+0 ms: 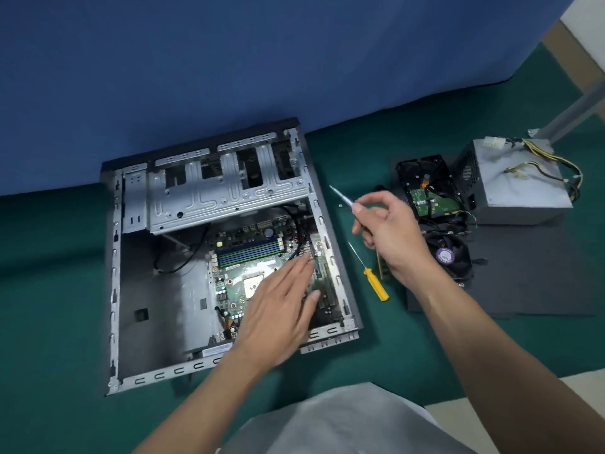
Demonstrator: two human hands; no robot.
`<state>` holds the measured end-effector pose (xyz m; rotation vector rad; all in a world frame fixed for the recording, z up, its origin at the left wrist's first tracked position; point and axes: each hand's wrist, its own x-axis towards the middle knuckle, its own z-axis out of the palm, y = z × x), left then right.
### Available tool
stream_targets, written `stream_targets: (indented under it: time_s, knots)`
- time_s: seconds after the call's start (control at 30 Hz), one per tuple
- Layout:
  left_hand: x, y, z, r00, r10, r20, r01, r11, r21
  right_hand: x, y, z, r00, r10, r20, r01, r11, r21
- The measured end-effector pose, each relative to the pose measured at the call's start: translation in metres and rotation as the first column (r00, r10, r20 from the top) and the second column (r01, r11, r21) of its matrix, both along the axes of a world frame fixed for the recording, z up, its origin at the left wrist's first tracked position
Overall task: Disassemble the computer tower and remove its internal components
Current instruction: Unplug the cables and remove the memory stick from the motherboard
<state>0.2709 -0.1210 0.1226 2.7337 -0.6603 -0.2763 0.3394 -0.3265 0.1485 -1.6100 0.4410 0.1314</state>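
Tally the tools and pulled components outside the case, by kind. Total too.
Screwdrivers: 2, the yellow-handled screwdriver lying loose and the thin screwdriver held in the right hand
Power supply: 1
Hard drive: 1
Cooler fan: 1
Green stick, likely RAM, partly hidden behind the right hand: 1
Total: 6

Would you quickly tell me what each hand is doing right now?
Left hand: open, fingers straight over the motherboard.
Right hand: grips a slim screwdriver.
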Motion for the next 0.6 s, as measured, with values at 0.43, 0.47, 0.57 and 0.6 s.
stream_targets:
  time_s: [0.43, 0.47, 0.57, 0.6]
  knots:
    - [-0.008, 0.119, -0.004, 0.884, 0.464, -0.056, -0.444, 0.871, 0.208, 0.035, 0.124, -0.021, 0.894, 0.445, -0.050, -0.402, 0.748, -0.528]
    - [-0.008, 0.120, -0.007, 0.873, 0.482, -0.075, -0.463, 0.867, 0.184, 0.038, 0.129, -0.028, 0.892, 0.448, -0.066, -0.404, 0.722, -0.561]
    - [-0.007, 0.116, -0.011, 0.891, 0.453, -0.005, -0.448, 0.883, 0.141, 0.044, 0.140, -0.044, 0.904, 0.426, -0.024, -0.337, 0.678, -0.654]
    - [-0.006, 0.115, -0.011, 0.898, 0.440, 0.022, -0.439, 0.889, 0.130, 0.042, 0.142, -0.049, 0.909, 0.417, 0.014, -0.291, 0.659, -0.693]
